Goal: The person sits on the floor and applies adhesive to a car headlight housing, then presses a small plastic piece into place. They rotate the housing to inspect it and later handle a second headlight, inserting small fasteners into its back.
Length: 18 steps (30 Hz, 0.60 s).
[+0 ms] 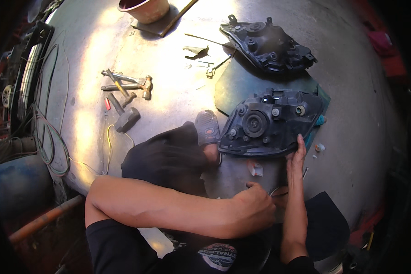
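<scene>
A black car headlight (269, 121) is in front of me, its back side with a round cap facing up. My right hand (297, 154) grips its lower right edge, fingers along the side and the palm partly under it. My left hand (255, 204) is closed in a fist near my body, below the headlight and apart from it. What it holds, if anything, is hidden from view. A thin curved wire or rod shows just right of that fist. Beyond, a second black headlight (271, 45) lies back side up at the far edge of a dark green board (233, 86).
Several hammers (129, 118) lie on the concrete floor at left. A bucket (146, 10) stands at the far side, near scattered metal scraps (197, 51). Cables (55, 150) coil at far left by a blue tank (20, 187). My sandalled foot (208, 130) is beside the headlight.
</scene>
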{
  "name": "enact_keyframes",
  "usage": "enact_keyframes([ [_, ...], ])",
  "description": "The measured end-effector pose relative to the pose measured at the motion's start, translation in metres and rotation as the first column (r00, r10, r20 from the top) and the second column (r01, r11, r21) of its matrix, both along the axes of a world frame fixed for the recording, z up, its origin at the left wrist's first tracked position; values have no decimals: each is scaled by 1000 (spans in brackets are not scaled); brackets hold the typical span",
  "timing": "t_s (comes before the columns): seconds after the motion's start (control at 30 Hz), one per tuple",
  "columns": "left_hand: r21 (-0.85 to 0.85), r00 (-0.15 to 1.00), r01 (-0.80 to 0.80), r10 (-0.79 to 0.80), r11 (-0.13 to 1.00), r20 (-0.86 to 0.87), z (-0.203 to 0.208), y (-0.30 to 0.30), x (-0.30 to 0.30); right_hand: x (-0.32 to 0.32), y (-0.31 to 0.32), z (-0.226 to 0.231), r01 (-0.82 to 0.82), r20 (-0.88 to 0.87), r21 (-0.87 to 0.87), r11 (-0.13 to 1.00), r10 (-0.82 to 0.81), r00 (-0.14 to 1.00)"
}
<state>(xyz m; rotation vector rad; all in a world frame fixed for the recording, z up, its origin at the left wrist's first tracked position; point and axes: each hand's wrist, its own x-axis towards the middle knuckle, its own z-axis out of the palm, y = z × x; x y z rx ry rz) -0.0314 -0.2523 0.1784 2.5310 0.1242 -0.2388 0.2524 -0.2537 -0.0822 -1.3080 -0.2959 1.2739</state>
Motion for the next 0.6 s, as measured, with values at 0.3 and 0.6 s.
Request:
enact_keyframes([
  [0.3, 106, 993, -76, 66, 991, 99, 8, 3, -11, -82, 41, -6, 16, -219, 27, 1000, -10, 976],
  [0.6, -52, 997, 24, -27, 998, -68, 10, 20, 0, -126, 38, -57, 70, -471, 24, 997, -51, 881],
])
